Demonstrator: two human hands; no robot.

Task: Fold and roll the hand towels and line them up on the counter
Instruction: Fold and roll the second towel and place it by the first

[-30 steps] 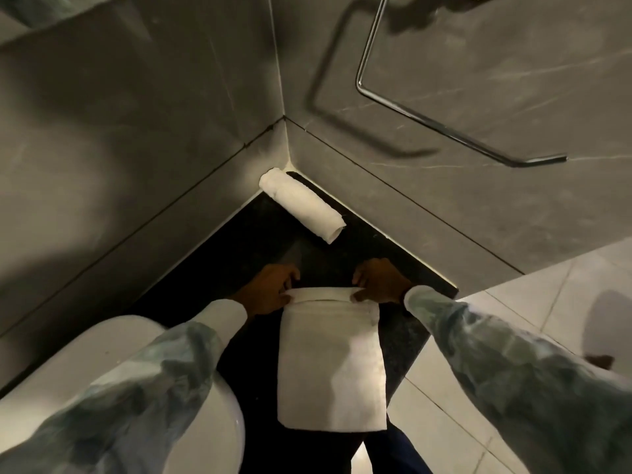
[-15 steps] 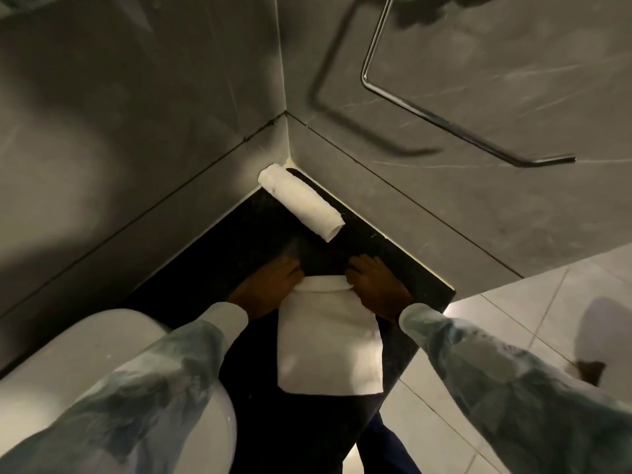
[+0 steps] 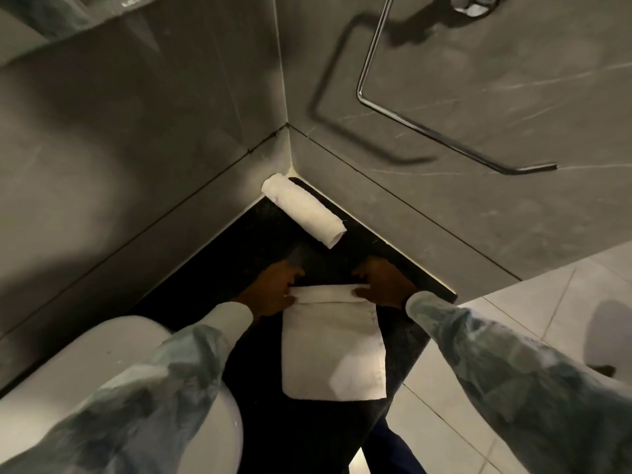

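Observation:
A folded white hand towel (image 3: 333, 350) lies flat on the black counter (image 3: 219, 268), its near end reaching the counter's front edge. Its far edge is turned over into a narrow roll. My left hand (image 3: 273, 292) pinches the left end of that rolled edge and my right hand (image 3: 384, 283) pinches the right end. A finished rolled white towel (image 3: 302, 210) lies beyond my hands, in the corner against the wall.
Grey tiled walls (image 3: 136, 131) close the counter at the back and right. A chrome towel bar (image 3: 444, 131) juts from the right wall. A white basin (image 3: 85, 364) sits at the lower left. Light floor tiles (image 3: 533, 323) lie to the right.
The towel's far edge has been turned over and rolled a little toward me; both hands stay on that edge. The camera has shifted slightly.

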